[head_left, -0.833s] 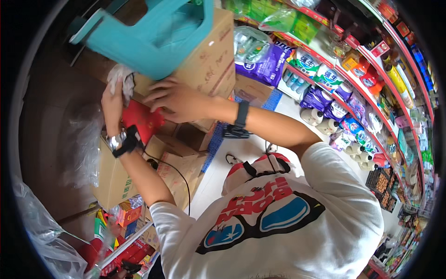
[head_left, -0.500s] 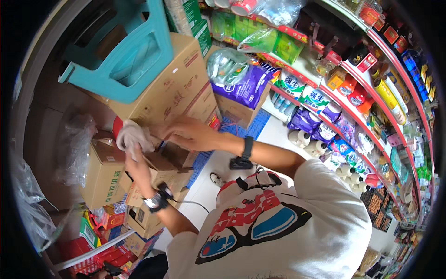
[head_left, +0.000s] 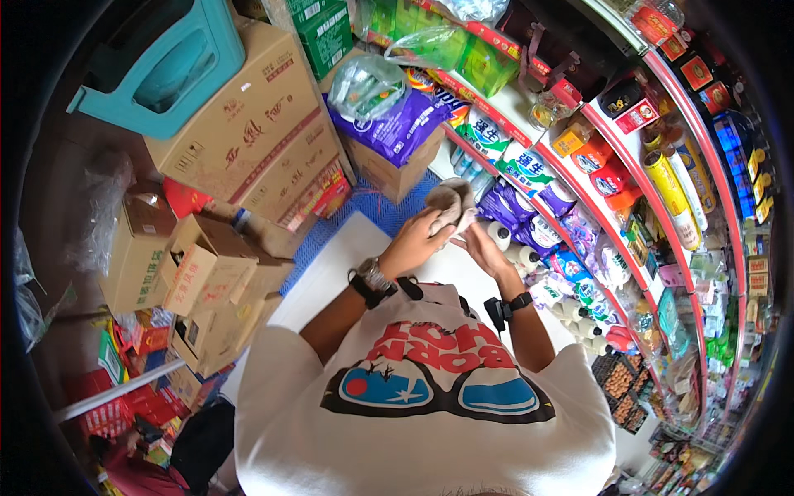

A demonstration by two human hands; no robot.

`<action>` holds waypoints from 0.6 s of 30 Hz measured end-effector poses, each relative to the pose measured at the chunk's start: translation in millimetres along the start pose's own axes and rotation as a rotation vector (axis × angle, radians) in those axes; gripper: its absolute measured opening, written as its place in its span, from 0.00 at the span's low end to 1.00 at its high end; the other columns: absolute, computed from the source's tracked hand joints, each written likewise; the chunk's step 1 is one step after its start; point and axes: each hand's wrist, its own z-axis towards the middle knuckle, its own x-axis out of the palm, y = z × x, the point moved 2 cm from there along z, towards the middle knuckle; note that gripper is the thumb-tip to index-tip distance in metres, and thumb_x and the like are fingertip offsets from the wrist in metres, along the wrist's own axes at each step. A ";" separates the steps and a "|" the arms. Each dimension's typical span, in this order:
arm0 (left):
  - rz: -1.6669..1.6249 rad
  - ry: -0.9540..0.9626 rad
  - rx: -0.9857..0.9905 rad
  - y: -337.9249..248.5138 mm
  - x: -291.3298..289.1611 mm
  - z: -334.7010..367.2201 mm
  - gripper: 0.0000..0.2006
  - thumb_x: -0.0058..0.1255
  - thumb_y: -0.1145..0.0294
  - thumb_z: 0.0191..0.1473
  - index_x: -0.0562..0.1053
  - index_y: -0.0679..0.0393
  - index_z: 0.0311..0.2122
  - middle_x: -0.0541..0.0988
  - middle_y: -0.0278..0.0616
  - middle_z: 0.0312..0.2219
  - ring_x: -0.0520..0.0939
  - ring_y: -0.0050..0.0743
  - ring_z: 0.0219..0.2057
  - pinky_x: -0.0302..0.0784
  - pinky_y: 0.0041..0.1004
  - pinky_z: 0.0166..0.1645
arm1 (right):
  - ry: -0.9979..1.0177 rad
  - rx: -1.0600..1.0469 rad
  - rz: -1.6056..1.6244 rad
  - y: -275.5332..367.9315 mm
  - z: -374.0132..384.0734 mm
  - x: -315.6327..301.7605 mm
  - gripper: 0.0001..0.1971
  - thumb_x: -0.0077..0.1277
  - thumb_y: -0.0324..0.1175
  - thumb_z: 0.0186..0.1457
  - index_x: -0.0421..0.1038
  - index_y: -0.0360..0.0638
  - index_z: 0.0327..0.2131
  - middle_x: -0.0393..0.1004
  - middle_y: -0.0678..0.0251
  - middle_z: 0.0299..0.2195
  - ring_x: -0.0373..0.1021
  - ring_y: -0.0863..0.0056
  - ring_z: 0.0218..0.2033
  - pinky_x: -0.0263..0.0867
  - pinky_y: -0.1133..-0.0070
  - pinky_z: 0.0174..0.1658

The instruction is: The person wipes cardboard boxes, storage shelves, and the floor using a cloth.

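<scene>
A crumpled greyish-white cloth [head_left: 452, 201] is held up in front of me, above the pale floor and close to the shelf. My left hand [head_left: 416, 242] has its fingers closed around the cloth's left side. From the lower right, my right hand [head_left: 483, 250] grips the cloth's edge, with its fingertips partly hidden by the folds. Both hands are close together, and each wrist wears a dark band. Nearest beyond the cloth are white bottles [head_left: 499, 235] and purple packs [head_left: 506, 207] on the bottom shelf.
Left stand a large cardboard carton [head_left: 248, 116], a turquoise plastic stool [head_left: 178, 78] and opened cardboard boxes [head_left: 207, 273]. A purple package [head_left: 389, 124] lies on a box over blue matting [head_left: 372, 198]. Stocked shelves [head_left: 595, 124] curve along the right. A person in dark red [head_left: 136, 471] is at lower left.
The cloth has moved right with my left hand, away from the boxes, to in front of my body. My right hand, earlier apart from it, now grips it too. The view has shifted right.
</scene>
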 end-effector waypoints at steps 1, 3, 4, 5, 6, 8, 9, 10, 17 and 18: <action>-0.019 0.143 0.032 -5.8 13.1 10.7 0.30 0.64 0.52 0.75 0.77 0.73 0.64 0.85 0.69 0.57 0.88 0.67 0.58 0.82 0.48 0.62 | -0.050 -0.016 0.116 2.8 -13.0 -10.6 0.36 0.34 0.58 0.87 0.56 0.45 0.83 0.65 0.60 0.80 0.62 0.63 0.81 0.56 0.57 0.83; -0.048 0.290 0.053 -10.9 35.7 19.1 0.32 0.66 0.52 0.73 0.76 0.73 0.65 0.84 0.68 0.58 0.87 0.67 0.59 0.82 0.48 0.64 | -0.117 -0.012 0.184 2.3 -24.2 -22.7 0.36 0.35 0.61 0.86 0.56 0.48 0.83 0.68 0.63 0.78 0.65 0.65 0.78 0.61 0.59 0.80; -0.040 0.318 0.122 -10.6 47.2 21.5 0.34 0.68 0.52 0.71 0.74 0.72 0.67 0.83 0.67 0.59 0.86 0.67 0.59 0.81 0.49 0.65 | -0.187 0.015 0.144 -0.1 -27.6 -30.7 0.37 0.35 0.62 0.86 0.57 0.48 0.83 0.70 0.63 0.77 0.67 0.66 0.76 0.63 0.60 0.78; -0.033 0.347 0.190 -9.5 57.3 24.5 0.35 0.70 0.52 0.69 0.73 0.71 0.68 0.81 0.66 0.60 0.85 0.66 0.60 0.80 0.50 0.66 | -0.256 0.044 0.105 -1.1 -28.7 -39.5 0.37 0.36 0.63 0.85 0.58 0.49 0.82 0.71 0.64 0.76 0.69 0.67 0.74 0.65 0.61 0.76; -0.022 0.450 0.140 -4.7 67.6 29.1 0.41 0.75 0.53 0.64 0.70 0.67 0.72 0.76 0.63 0.67 0.81 0.65 0.65 0.78 0.52 0.70 | -0.275 0.055 0.089 -0.9 -27.4 -47.6 0.37 0.36 0.64 0.85 0.60 0.48 0.81 0.73 0.64 0.74 0.72 0.68 0.71 0.68 0.64 0.73; 0.036 0.487 0.160 -0.6 79.1 36.1 0.42 0.76 0.53 0.62 0.70 0.66 0.73 0.73 0.61 0.69 0.78 0.65 0.68 0.76 0.52 0.71 | -0.337 0.032 0.087 1.5 -25.4 -53.8 0.37 0.36 0.63 0.86 0.59 0.47 0.82 0.74 0.63 0.73 0.73 0.68 0.71 0.69 0.65 0.74; 0.103 0.491 0.178 3.6 80.5 39.1 0.44 0.78 0.54 0.60 0.69 0.65 0.74 0.71 0.59 0.70 0.76 0.64 0.70 0.75 0.51 0.73 | -0.355 0.042 0.085 5.0 -20.9 -52.1 0.38 0.35 0.63 0.86 0.59 0.46 0.82 0.74 0.62 0.73 0.73 0.68 0.70 0.69 0.65 0.74; 0.081 0.543 0.118 8.0 86.4 49.8 0.46 0.79 0.54 0.58 0.68 0.65 0.74 0.68 0.57 0.71 0.73 0.64 0.72 0.74 0.51 0.75 | -0.380 0.089 0.072 6.5 -18.4 -59.6 0.38 0.34 0.63 0.86 0.60 0.44 0.82 0.74 0.61 0.72 0.74 0.68 0.69 0.70 0.65 0.74; 0.067 0.512 0.128 40.1 101.5 125.1 0.44 0.79 0.60 0.56 0.69 0.65 0.73 0.72 0.59 0.68 0.78 0.67 0.68 0.78 0.53 0.69 | -0.397 0.166 0.033 27.2 29.3 -96.0 0.39 0.31 0.64 0.86 0.64 0.42 0.79 0.79 0.58 0.68 0.77 0.66 0.65 0.73 0.66 0.70; 0.063 0.488 0.083 44.4 102.6 134.2 0.41 0.78 0.63 0.58 0.71 0.66 0.72 0.76 0.62 0.66 0.80 0.69 0.67 0.80 0.53 0.68 | -0.414 0.167 0.041 33.5 35.8 -97.8 0.39 0.31 0.64 0.86 0.64 0.42 0.79 0.79 0.58 0.68 0.77 0.66 0.65 0.73 0.66 0.70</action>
